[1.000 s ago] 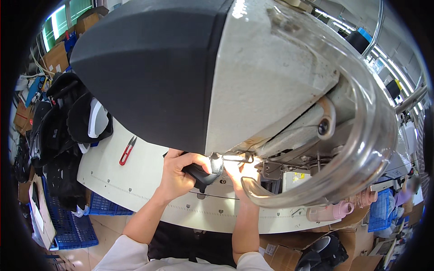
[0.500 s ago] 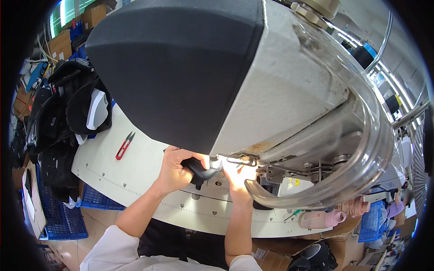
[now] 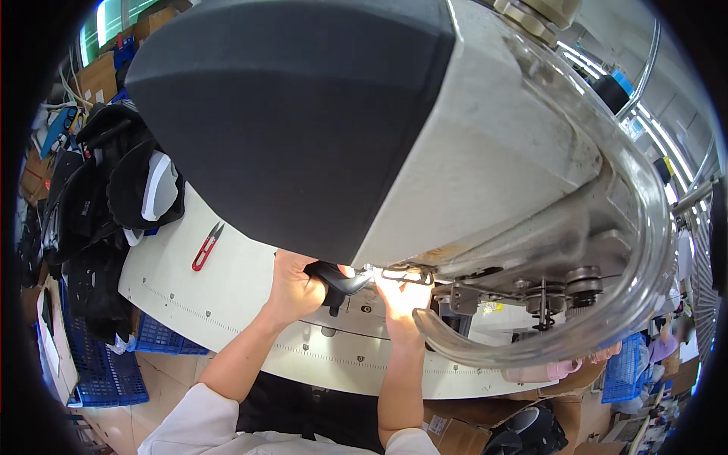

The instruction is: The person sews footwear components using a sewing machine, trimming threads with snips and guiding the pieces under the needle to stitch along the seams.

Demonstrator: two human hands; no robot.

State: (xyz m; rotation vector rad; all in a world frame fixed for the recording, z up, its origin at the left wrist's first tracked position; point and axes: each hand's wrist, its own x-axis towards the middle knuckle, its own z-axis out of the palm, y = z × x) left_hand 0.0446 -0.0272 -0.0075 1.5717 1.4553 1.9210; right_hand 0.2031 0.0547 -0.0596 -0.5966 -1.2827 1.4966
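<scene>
Below a large sewing machine head [image 3: 296,144], black at the left and grey-white at the right, my two hands meet at a smooth black curved piece [image 3: 346,283]. The piece's exact kind cannot be made out. My left hand [image 3: 297,287] is closed round its left end, with some fingers hidden behind it and under the machine. At the piece's right end, by the presser area, is my right hand [image 3: 402,294], fingers bent in and washed out by the work light. The machine covers part of those fingertips.
Red-handled thread snips [image 3: 206,249] lie on the white table [image 3: 243,284] left of my hands. Black caps or bags [image 3: 114,189] are piled at the far left above a blue crate [image 3: 106,368]. A clear curved guard [image 3: 531,353] and a pink bottle [image 3: 538,371] are at the right.
My view has shifted slightly, so the machine looks larger and covers more of the pink bottles. My left thumb is more hidden now. Both hands stay at the black piece.
</scene>
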